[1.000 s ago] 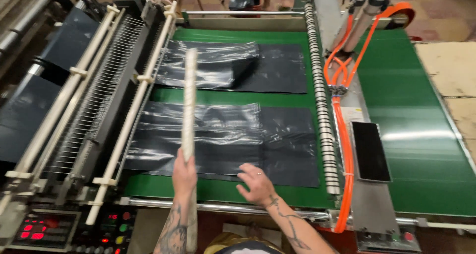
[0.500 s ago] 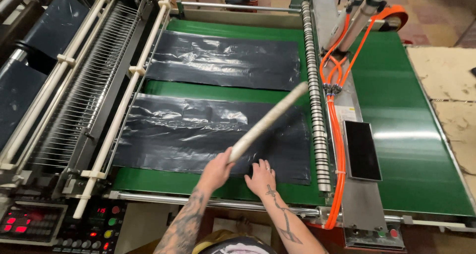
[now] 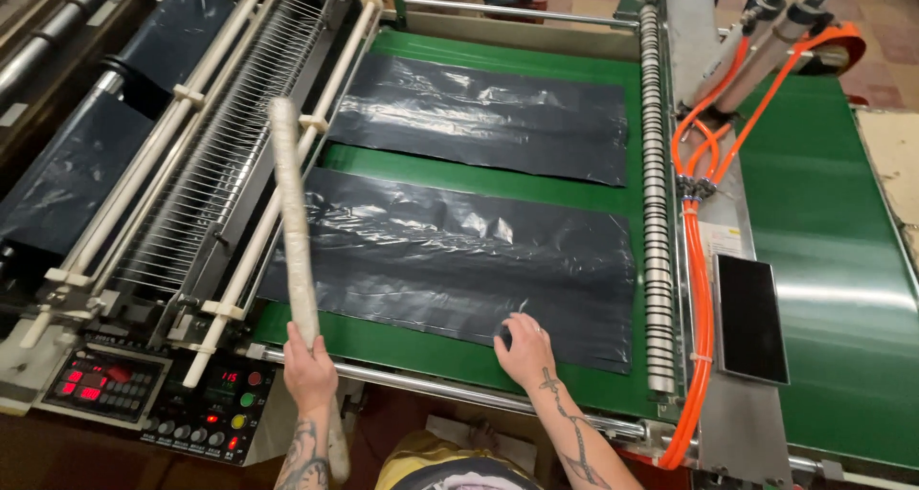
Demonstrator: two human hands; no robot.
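Head view, left hand: the left hand (image 3: 309, 367) at 7 o'clock is closed in a fist around the pale stick (image 3: 292, 230), which rises toward 11 o'clock over the machine's rails.
Head view, right hand: the right hand (image 3: 526, 348) at 6 o'clock lies open, fingers spread flat on the near edge of the near black plastic sheet (image 3: 459, 260); it grasps nothing.
Sheets: the near sheet lies flat at centre on the green belt (image 3: 814, 212); the far black plastic sheet (image 3: 479, 117) lies at 12 o'clock, apart from it.
Surroundings: orange hoses (image 3: 704, 260) run at 3 o'clock; the control panel (image 3: 144, 394) with red readouts sits at 8 o'clock.
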